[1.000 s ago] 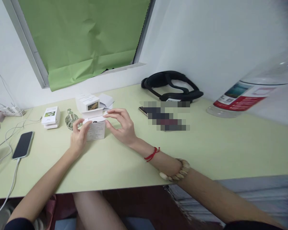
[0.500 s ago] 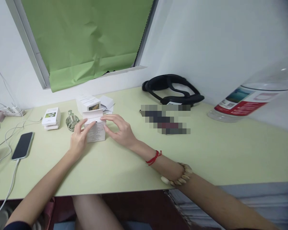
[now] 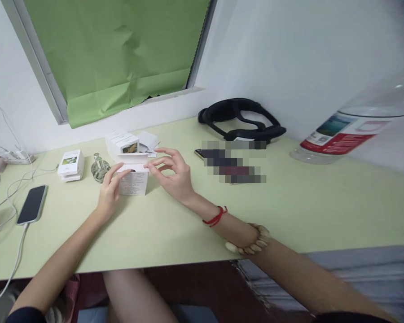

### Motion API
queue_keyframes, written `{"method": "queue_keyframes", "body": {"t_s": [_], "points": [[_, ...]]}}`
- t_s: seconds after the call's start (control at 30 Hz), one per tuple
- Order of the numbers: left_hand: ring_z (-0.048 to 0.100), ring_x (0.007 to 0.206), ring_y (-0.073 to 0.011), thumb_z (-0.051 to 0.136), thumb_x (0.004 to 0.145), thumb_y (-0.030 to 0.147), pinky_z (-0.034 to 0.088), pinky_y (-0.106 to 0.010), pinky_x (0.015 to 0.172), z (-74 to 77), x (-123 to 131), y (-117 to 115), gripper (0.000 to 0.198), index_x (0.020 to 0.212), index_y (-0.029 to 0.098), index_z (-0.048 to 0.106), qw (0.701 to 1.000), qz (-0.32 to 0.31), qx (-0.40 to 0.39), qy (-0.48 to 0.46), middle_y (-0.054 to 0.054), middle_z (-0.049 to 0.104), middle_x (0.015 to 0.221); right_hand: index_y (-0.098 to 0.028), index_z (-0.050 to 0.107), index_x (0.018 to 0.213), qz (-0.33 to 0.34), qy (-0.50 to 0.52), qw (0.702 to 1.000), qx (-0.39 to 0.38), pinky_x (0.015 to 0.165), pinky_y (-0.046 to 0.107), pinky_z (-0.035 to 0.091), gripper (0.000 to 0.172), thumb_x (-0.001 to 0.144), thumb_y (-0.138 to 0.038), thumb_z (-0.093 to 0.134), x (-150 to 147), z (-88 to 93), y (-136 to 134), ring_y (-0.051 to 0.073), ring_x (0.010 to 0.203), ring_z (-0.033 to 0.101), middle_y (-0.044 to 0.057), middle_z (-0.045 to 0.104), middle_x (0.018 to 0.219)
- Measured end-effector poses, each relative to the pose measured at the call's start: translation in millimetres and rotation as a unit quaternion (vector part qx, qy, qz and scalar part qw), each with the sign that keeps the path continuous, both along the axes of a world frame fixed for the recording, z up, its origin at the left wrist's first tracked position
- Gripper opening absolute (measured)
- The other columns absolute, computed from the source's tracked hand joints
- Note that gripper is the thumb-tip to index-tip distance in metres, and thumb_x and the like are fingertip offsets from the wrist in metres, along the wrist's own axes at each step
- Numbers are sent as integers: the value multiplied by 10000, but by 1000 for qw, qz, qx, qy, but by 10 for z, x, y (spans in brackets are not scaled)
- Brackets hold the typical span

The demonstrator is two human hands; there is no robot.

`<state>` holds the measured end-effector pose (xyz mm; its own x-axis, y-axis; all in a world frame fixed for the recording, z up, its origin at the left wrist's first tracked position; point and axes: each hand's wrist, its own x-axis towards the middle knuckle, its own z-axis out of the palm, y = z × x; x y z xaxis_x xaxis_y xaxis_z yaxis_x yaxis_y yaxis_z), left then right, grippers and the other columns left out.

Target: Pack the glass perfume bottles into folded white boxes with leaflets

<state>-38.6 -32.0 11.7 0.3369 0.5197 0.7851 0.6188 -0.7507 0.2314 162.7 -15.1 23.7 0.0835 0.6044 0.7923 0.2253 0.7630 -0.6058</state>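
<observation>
A small white carton [image 3: 133, 184] with fine printing on its front stands on the table, its top flap [image 3: 132, 158] raised. My left hand [image 3: 110, 194] grips the carton at its left side, with fingertips along the top edge. At the right corner of the opening, my right hand [image 3: 175, 177] pinches the carton's edge between thumb and index finger; its other fingers are lifted apart. The carton's inside is mostly hidden. Just left of the carton sits a squat glass bottle [image 3: 100, 169] with a greenish tint.
Behind the carton lie another white box [image 3: 119, 141] and folded papers [image 3: 148, 141]. To the left are a white box [image 3: 70, 163], a charging phone [image 3: 32, 204] and cables. A black headset [image 3: 239, 119], a pixelated object [image 3: 230, 163] and a large plastic bottle [image 3: 343, 134] are to the right.
My right hand's fingers have lifted and spread, and its thumb and index have come together at the carton's corner. My left hand stays on the carton. The view has shifted slightly.
</observation>
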Motion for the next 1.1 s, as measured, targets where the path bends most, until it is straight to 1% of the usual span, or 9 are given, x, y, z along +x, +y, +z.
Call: {"method": "queue_keyframes", "body": {"t_s": [0.1,0.17,0.27,0.33,0.5,0.7,0.9,1.0,1.1], "points": [[494,1268,-185,309,970,103,483,-389,999,28,-4,4,407,1255,254,556,1000,-14,-9,-3,-101,525,1330,-244,557,1171,14,47,997,-56,506,225,540,404,837,-450,655,-17,-27,26,172,792,657,30,625,897],[507,1252,-180,311,980,122,482,-386,1000,47,6,-3,385,1236,251,568,1000,-16,-2,6,-101,539,1315,-250,584,1187,42,50,995,-79,498,214,540,420,848,-493,633,-25,-46,44,181,858,637,51,599,954],[512,1245,-179,322,991,148,470,-388,1018,63,42,-20,364,1243,250,564,1000,-19,3,15,-107,535,1316,-254,642,1139,86,23,993,-81,509,224,549,392,914,-548,511,-25,-52,47,204,957,614,83,586,1078],[498,1262,-187,339,994,169,463,-393,1029,61,73,-32,353,1268,250,547,1000,-19,2,21,-116,516,1330,-255,663,1106,100,2,993,-68,527,230,548,405,946,-557,445,-18,-41,34,211,983,609,86,600,1098],[465,1297,-218,340,998,210,485,-386,998,29,132,-81,350,1288,246,533,998,35,16,44,-132,465,1355,-247,689,1036,78,-10,996,-49,521,217,528,340,946,-509,493,6,-16,2,204,956,624,79,635,1052],[545,1204,-232,358,984,221,551,-257,776,40,155,-161,365,1327,233,482,996,62,-2,72,-150,439,1385,-245,687,1002,92,7,996,-19,518,212,548,266,928,-459,547,29,7,-17,195,940,635,69,641,1030],[535,1213,-238,397,968,264,549,-294,834,18,180,-197,256,1185,205,520,995,85,12,49,-139,443,1360,-226,685,874,77,-9,997,1,502,213,542,201,922,-382,568,37,27,-23,185,888,641,64,656,943],[558,1174,-222,393,971,288,556,-274,789,19,189,-210,263,1191,205,511,992,112,8,56,-133,478,1314,-216,682,812,76,-15,997,7,490,210,535,182,902,-347,592,33,12,-6,181,864,643,61,656,898],[552,1179,-218,380,975,313,561,-267,762,31,201,-227,281,1209,205,492,990,128,3,54,-135,479,1316,-217,687,842,66,-19,998,13,482,206,533,130,873,-326,623,28,0,1,180,867,642,61,660,911]]}}
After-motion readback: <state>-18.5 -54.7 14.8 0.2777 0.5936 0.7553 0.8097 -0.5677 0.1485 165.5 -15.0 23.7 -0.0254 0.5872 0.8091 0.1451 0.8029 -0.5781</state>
